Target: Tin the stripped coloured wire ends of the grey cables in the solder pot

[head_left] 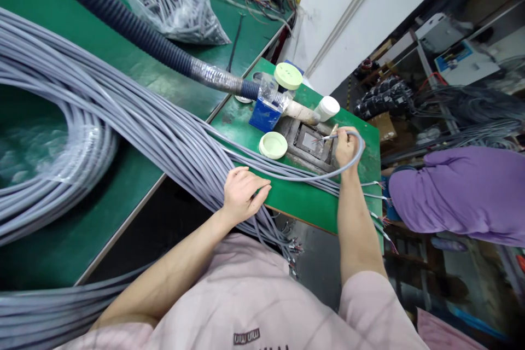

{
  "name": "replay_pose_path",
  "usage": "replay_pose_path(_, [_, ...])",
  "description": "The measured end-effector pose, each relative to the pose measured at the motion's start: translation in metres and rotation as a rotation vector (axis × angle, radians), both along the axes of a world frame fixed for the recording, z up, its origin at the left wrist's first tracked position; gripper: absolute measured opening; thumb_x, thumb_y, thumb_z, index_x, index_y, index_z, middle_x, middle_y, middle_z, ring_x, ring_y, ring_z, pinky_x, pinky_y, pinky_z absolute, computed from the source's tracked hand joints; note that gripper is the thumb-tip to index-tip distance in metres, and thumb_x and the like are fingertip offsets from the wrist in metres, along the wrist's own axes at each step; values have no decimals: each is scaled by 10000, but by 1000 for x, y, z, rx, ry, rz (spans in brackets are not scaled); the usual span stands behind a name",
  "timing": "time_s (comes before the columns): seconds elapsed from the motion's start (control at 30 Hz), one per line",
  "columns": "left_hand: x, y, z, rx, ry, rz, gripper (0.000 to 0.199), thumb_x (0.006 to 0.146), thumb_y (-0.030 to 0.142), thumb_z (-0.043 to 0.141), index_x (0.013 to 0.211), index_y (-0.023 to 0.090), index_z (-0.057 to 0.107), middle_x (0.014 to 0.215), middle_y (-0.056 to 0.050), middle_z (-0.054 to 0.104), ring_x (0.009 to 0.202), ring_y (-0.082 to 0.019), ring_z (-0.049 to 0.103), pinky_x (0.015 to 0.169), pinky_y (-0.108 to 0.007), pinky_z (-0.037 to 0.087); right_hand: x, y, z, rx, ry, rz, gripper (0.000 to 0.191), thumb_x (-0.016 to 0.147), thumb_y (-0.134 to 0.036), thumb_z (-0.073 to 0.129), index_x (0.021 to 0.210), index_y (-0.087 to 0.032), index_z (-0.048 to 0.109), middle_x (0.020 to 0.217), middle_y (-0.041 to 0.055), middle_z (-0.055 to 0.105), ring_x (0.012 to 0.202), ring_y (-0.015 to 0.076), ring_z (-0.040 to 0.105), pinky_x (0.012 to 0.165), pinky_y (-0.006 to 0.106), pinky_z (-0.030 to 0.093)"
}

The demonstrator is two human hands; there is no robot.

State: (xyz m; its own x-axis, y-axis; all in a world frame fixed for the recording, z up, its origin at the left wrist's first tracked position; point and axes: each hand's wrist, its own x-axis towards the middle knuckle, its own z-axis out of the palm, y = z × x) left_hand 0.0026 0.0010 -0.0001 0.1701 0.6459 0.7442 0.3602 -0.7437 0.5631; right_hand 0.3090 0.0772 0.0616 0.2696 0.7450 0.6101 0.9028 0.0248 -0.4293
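My right hand (348,149) is closed on a grey cable (328,176) near its end, and the cable loops back from the fingers. The cable's thin stripped wires point left over a square solder pot (310,142) with a shiny grey surface. My left hand (245,194) rests at the edge of a thick bundle of grey cables (164,126), its fingers stretched out and holding nothing. A pale green round lid (273,145) lies beside the pot. More cable ends with bare coloured wires (383,219) hang over the table's right edge.
A black corrugated hose (156,38) runs to a blue box (264,114) by the pot. Behind stand a yellow-green lidded jar (288,76) and a white container (328,108). A plastic bag of cable pieces (176,3) lies further back. A person in purple (455,191) is at right.
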Motion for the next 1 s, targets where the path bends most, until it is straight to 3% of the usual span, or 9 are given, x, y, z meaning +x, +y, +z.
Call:
replay_pose_path(0.17, [0,0,0,6,31,17,45,828,210,620,862,214,648,741,10,722,699,-142,641,887,-377,447,3,6,-9,-35,-22,0,294,910,-373,416,782,-193,611,773,53,698,812,202,635,815,335,463])
replay_pose_path(0.27, [0,0,0,8,23,13,44,825,204,622,859,213,647,738,11,723,693,-141,641,882,-376,450,-1,1,-4,-14,-20,10,290,914,-366,422,789,-190,616,770,46,699,801,196,637,811,336,470])
replay_pose_path(0.43, [-1,0,0,-16,16,3,48,829,210,617,852,216,658,744,7,725,706,-144,641,894,-380,443,-30,-38,24,110,27,96,264,932,-340,461,825,-183,644,808,32,700,838,175,649,843,334,481])
replay_pose_path(0.53, [0,-1,6,-114,-44,-38,80,844,229,603,843,210,681,751,-8,727,721,-153,638,871,-379,447,-57,-71,31,184,151,148,252,930,-332,492,836,-178,668,824,37,699,838,174,656,835,345,498])
replay_pose_path(0.7, [10,-16,25,-493,-321,-258,192,871,304,581,875,175,723,758,-53,727,704,-149,617,699,-301,485,-104,-106,9,312,643,325,210,912,-367,510,857,-204,630,817,18,678,762,179,677,671,344,559])
replay_pose_path(0.87, [26,-31,33,-980,-504,-468,335,801,399,659,987,130,729,872,-87,741,775,-173,660,721,-279,515,-140,-131,-18,323,968,488,144,896,-343,555,899,-226,639,873,17,705,769,163,681,676,330,562])
replay_pose_path(1.0, [30,-36,34,-1039,-609,-513,374,808,484,629,806,129,747,850,-81,748,825,-192,678,764,-273,520,-149,-150,-36,250,1071,496,146,889,-364,569,899,-243,650,914,13,711,820,165,682,748,358,558])
